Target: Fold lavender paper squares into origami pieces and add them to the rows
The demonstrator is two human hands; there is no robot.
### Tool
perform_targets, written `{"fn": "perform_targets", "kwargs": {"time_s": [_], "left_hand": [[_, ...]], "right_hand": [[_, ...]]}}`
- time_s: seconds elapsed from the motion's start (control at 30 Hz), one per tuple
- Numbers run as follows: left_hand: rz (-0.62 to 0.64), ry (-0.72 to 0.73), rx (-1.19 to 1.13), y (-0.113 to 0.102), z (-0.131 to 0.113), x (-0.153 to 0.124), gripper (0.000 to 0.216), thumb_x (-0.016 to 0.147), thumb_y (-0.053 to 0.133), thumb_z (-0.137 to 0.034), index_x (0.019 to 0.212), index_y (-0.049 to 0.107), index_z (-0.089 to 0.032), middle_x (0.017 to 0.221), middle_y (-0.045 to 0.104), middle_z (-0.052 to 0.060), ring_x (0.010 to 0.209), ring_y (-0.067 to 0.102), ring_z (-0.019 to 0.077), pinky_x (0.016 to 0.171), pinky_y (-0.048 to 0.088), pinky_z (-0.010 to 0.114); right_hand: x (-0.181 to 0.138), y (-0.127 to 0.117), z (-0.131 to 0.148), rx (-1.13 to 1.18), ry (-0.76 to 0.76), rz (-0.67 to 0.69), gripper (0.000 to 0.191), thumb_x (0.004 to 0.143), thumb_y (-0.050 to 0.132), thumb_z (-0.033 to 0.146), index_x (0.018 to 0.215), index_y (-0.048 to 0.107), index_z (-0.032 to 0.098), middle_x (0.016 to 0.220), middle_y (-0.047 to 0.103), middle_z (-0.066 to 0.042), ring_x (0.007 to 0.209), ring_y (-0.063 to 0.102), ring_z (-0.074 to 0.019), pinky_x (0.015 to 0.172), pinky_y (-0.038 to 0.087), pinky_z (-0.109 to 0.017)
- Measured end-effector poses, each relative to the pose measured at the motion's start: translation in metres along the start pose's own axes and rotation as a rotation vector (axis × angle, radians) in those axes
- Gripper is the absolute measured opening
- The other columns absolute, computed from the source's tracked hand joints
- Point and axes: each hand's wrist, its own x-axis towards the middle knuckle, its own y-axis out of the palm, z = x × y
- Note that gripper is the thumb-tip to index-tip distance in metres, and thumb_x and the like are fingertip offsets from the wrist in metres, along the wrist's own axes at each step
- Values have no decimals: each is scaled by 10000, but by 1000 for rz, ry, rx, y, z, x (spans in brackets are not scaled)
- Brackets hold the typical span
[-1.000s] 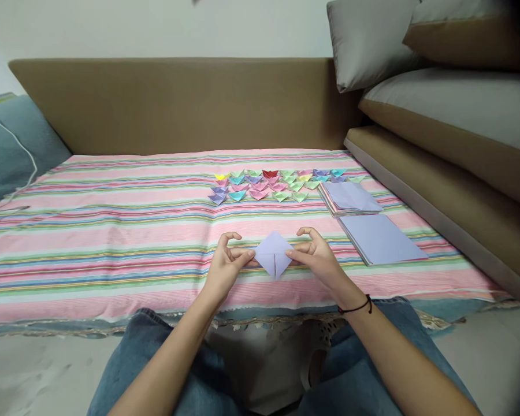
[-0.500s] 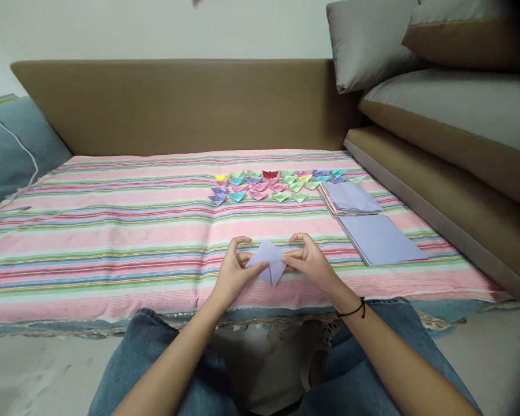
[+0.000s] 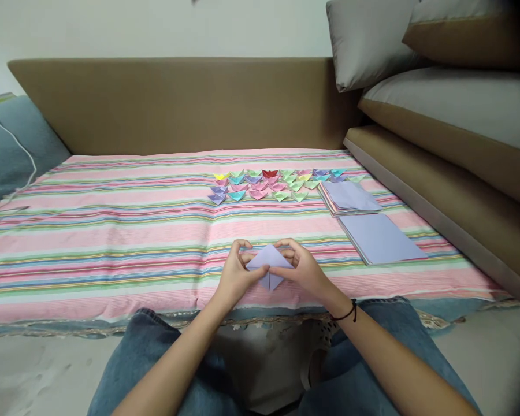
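A folded lavender origami paper, diamond-shaped with a slit down its lower half, is held up over the near side of the striped cloth. My left hand pinches its left side, thumb lying across the front. From the right, my right hand grips the other side, and its thumb tip meets the left thumb near the middle. Both sets of fingers are partly hidden behind the paper. Beyond the hands, several small folded paper boats in many colours lie in rows.
A striped cloth covers the seat. To the right lie two stacks of square paper, a near one and a far one. Grey and brown cushions are piled at the right. A white cable runs along the left.
My right hand has moved left along the paper, bringing its thumb to the middle beside the left thumb. The paper now sits slightly lower and straighter.
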Motion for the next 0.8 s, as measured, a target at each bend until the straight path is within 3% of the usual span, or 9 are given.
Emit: {"fn": "perform_targets", "kwargs": {"time_s": [0.17, 0.43, 0.63, 0.8], "left_hand": [[13, 12, 17, 4, 2, 0, 513, 595, 734, -220, 875, 304, -231, 568, 630, -80, 456, 552, 86, 482, 382, 163], [-15, 14, -54, -6, -4, 3, 520, 604, 750, -258, 891, 317, -236, 583, 649, -64, 536, 620, 126, 598, 494, 249], [35, 32, -59, -11, -5, 3, 431, 656, 715, -284, 933, 391, -227, 630, 624, -51, 613, 626, 131, 651, 516, 272], [78, 103, 16, -10, -5, 3, 359, 705, 676, -266, 988, 463, -208, 762, 612, -1, 675, 604, 126, 600, 494, 222]], "right_hand": [[0, 3, -4, 20, 9, -55, 483, 619, 755, 286, 938, 395, 241, 747, 694, 7, 666, 673, -186, 587, 505, -277], [2, -13, 5, 75, 73, -128, 487, 578, 771, 295, 864, 380, 244, 602, 677, 39, 544, 642, -174, 524, 472, -261], [1, -17, 4, -65, -117, -187, 249, 631, 744, 319, 775, 573, 211, 747, 667, -26, 725, 657, -198, 645, 523, -314], [0, -15, 2, -12, -119, -122, 230, 624, 757, 300, 769, 607, 204, 907, 674, -59, 777, 656, -206, 692, 547, -349]]}}
